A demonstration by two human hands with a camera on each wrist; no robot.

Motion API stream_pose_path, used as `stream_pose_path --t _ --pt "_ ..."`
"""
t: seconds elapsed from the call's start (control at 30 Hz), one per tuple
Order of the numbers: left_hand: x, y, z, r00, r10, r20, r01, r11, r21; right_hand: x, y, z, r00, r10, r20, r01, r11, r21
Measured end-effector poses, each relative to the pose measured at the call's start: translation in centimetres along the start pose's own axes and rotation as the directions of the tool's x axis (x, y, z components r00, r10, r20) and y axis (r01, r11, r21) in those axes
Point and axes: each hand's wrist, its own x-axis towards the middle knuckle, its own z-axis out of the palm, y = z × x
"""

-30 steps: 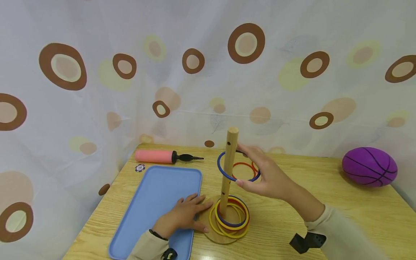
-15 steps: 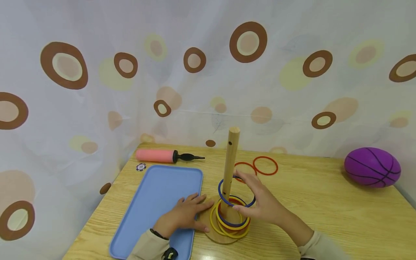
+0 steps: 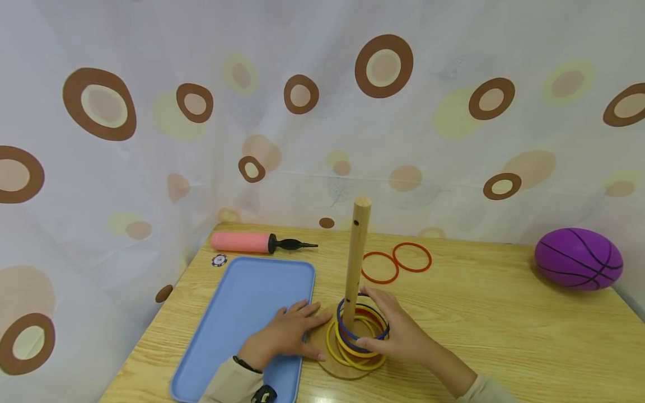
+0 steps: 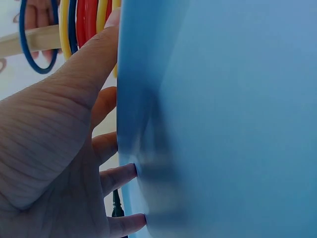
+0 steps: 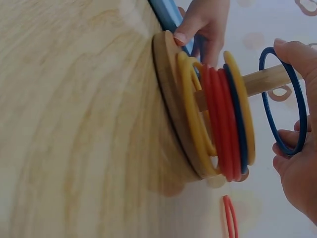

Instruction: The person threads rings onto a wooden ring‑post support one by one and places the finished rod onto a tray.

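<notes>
A wooden post (image 3: 356,252) stands upright on a round wooden base (image 3: 330,366). Yellow, red and blue rings lie stacked around its foot, a yellow ring (image 5: 245,109) on top. My right hand (image 3: 403,336) holds a blue ring (image 5: 301,111) between thumb and fingers. That ring encircles the post and hangs a little above the stack, apart from it. With fingers spread, my left hand (image 3: 287,334) rests at the left side of the base, thumb on its edge, across the rim of the blue tray (image 3: 252,274).
Two red rings (image 3: 380,281) lie flat behind the post. A pink hand pump (image 3: 242,242) and a poker chip (image 3: 219,260) are at the back left. On the right sits a purple ball (image 3: 578,259). A patterned curtain (image 3: 322,129) hangs behind the table.
My right hand has lowered the blue ring along the post, from around its middle to just above the stack. The red rings behind have come into full view. My left hand stays put.
</notes>
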Motion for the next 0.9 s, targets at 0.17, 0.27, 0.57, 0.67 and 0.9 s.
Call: stream_pose_path --t 0.17,0.27,0.57,0.67,0.9 --pt "0.0 0.0 0.0 1.0 0.005 -0.011 -0.005 1.0 0.002 -0.3 0.4 0.6 0.998 0.045 0.035 -0.046 0.998 0.035" --pt "0.0 0.0 0.0 1.0 0.006 -0.012 -0.006 1.0 0.003 -0.5 0.6 0.9 0.996 0.067 0.053 -0.069 0.996 0.051" --pt "-0.1 -0.1 0.0 1.0 0.006 -0.002 -0.006 1.0 -0.005 -0.8 1.1 1.4 0.992 0.095 0.086 -0.099 0.994 0.05" --pt "-0.1 -0.1 0.0 1.0 0.002 -0.003 -0.002 1.0 -0.001 -0.9 1.2 1.4 0.992 0.081 0.092 -0.085 0.996 0.037" --pt "0.0 -0.1 0.1 1.0 -0.004 0.0 0.004 1.0 -0.003 -0.6 1.4 0.1 0.993 0.087 0.079 -0.089 0.996 0.027"
